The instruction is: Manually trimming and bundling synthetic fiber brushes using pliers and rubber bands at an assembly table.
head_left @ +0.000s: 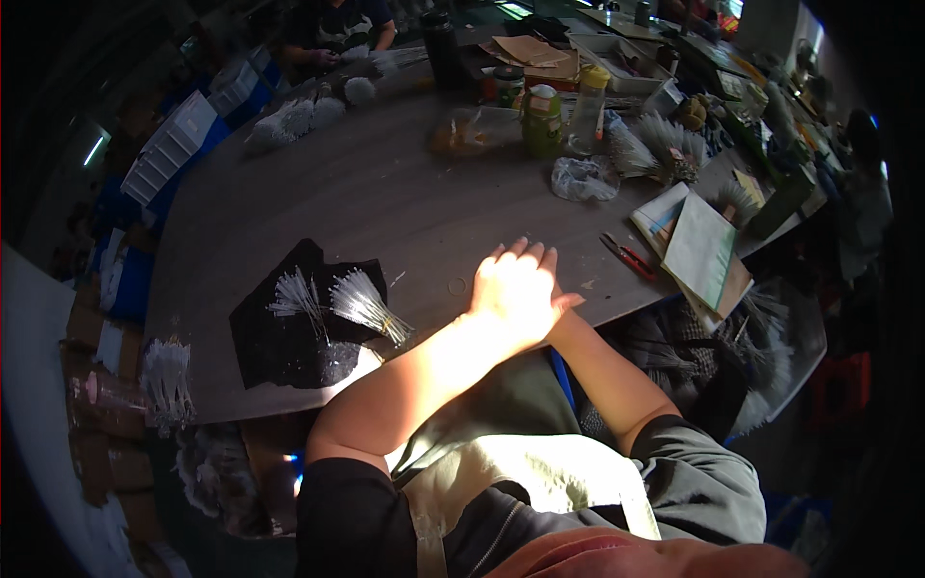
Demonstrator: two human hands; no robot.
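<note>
Left of the left hand (515, 289) fingers (523, 252) lies the white fibre bundle (369, 306), apart.

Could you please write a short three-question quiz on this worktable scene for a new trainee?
1. True or false: the left hand lies flat on top of the right hand, at the near edge of the table.
2. Which thing lies on the black mat? A) red-handled cutters B) bundles of thin white fibres C) a green bottle
3. Fill in: the red-handled cutters lie to the hands' ____ side.

Key
1. True; only the right forearm shows beneath.
2. B; the fibre bundles rest there, while the green bottle stands farther back.
3. Right.
</note>
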